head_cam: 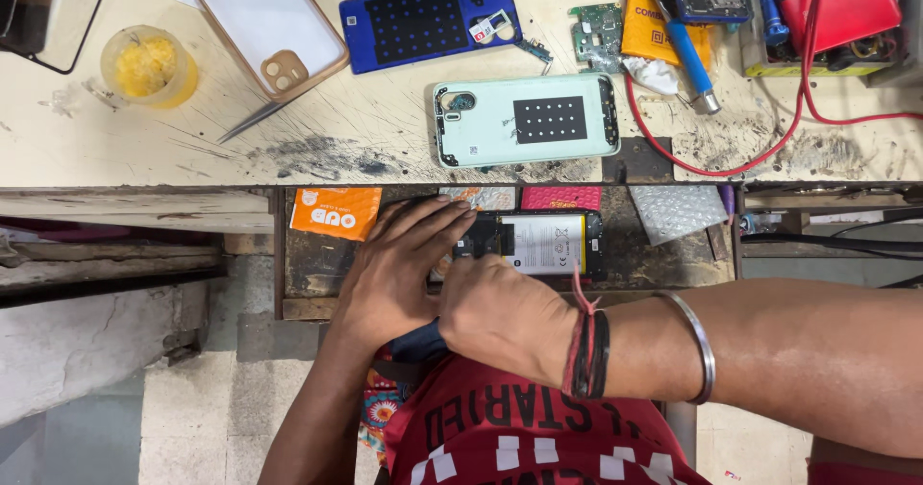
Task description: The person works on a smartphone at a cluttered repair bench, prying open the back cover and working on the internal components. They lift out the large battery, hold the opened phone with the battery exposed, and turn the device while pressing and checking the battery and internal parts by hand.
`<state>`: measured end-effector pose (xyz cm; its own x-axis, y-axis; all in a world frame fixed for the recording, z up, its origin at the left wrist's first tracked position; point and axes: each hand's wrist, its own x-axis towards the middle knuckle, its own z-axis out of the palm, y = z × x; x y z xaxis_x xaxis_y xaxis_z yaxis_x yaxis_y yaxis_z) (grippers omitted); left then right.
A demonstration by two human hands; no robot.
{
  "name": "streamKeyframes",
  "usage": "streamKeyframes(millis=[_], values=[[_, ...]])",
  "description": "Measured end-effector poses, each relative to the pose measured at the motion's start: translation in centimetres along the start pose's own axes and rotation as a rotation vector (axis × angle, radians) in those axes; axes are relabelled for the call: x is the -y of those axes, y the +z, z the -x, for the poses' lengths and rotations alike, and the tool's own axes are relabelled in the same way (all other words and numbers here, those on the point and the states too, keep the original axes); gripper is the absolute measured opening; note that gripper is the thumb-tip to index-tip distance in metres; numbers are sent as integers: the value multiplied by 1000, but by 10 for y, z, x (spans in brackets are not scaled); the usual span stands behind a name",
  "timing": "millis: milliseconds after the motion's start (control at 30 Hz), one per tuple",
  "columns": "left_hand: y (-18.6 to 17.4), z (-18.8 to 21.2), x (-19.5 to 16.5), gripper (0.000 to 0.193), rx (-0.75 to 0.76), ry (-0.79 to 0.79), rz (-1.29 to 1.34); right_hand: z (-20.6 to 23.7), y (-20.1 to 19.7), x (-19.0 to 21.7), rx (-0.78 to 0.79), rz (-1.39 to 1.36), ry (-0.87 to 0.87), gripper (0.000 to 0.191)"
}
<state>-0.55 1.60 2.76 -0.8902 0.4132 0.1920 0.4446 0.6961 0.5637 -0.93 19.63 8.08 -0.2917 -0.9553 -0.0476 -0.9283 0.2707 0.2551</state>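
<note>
An opened phone (543, 242) with its white battery showing lies in a pulled-out drawer (308, 278) below the workbench edge. My left hand (399, 269) lies flat with fingers spread on the phone's left end. My right hand (505, 314) presses against the phone's near left edge, fingers curled under and hidden; whether it grips a tool I cannot tell. A pale green phone back cover (524, 120) with a black pad rests on the workbench (144, 158) just above the drawer.
On the bench lie a blue back cover (423, 22), a clear phone case (260, 24), tweezers (252, 120), a yellow-filled cup (146, 65), a green circuit board (596, 35), a red wire (731, 163) and a blue-handled tool (690, 57). Orange packet (336, 212) and bubble wrap (678, 211) sit in the drawer.
</note>
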Motion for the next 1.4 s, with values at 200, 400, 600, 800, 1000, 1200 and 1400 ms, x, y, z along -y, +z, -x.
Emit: streamKeyframes(millis=[200,400,600,800,1000,1200,1400], values=[[-1,1,0,61,2,60,-40,-5,8,-5,-94,-179,-121,31],[-4,1,-3,61,-11,66,-20,0,8,-15,-214,-62,-306,32],[-2,0,0,66,-4,28,-23,0,11,1,-3,-23,-6,24],[-3,0,1,69,20,63,-55,-6,13,-11,-232,-86,-199,31],[-2,2,2,67,6,34,-19,0,3,-5,-103,-70,-35,31],[-3,1,2,68,-2,44,-16,-1,4,-11,-212,-83,-255,31],[-4,-2,0,75,-10,26,6,0,6,-13,-1,-182,33,30]])
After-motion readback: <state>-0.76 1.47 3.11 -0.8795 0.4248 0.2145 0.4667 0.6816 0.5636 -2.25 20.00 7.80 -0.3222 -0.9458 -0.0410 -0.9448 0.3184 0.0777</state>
